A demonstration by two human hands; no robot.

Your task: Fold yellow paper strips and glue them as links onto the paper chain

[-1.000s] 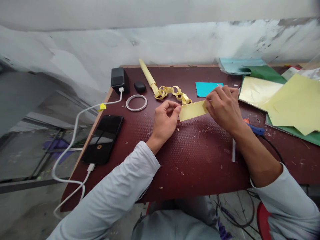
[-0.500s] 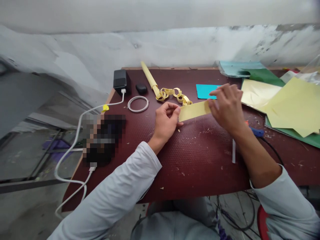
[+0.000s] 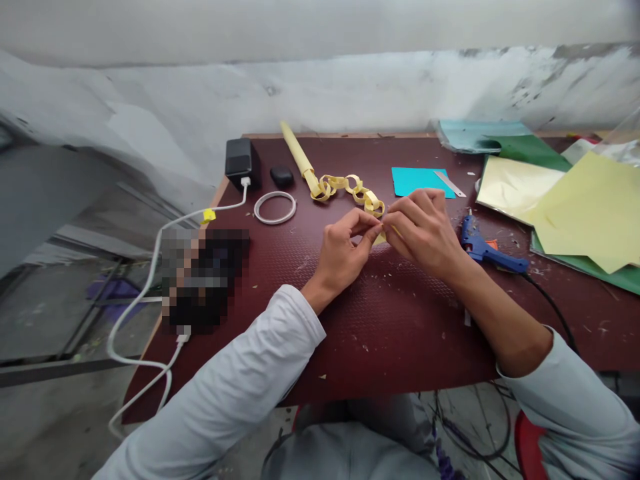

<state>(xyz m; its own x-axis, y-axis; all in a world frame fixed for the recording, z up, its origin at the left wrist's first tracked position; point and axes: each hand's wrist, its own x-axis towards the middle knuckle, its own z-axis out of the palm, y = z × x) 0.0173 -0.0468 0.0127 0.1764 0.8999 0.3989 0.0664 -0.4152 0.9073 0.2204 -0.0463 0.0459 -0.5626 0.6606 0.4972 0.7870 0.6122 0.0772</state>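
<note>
Where the white cable (image 3: 150,267) runs along the left edge of the dark red table (image 3: 400,320), it plugs into a black charger block (image 3: 239,158) at the far corner; a small black case (image 3: 282,176) and a coiled white ring of cable (image 3: 274,207) lie just beside it. Near the table's middle, a rolled yellow paper tube (image 3: 299,155) leads into a yellow paper chain (image 3: 347,188). The left hand (image 3: 343,253) and the right hand (image 3: 423,230) meet just in front of the chain's near end, fingertips together and pinched on a small yellow paper strip (image 3: 381,237), mostly hidden between them. Behind the right hand lies a teal card (image 3: 417,181) with a metal blade (image 3: 449,183) at its edge. Right of that hand rests a blue glue gun (image 3: 483,250), then yellow sheets (image 3: 590,210) over green paper (image 3: 530,147).
</note>
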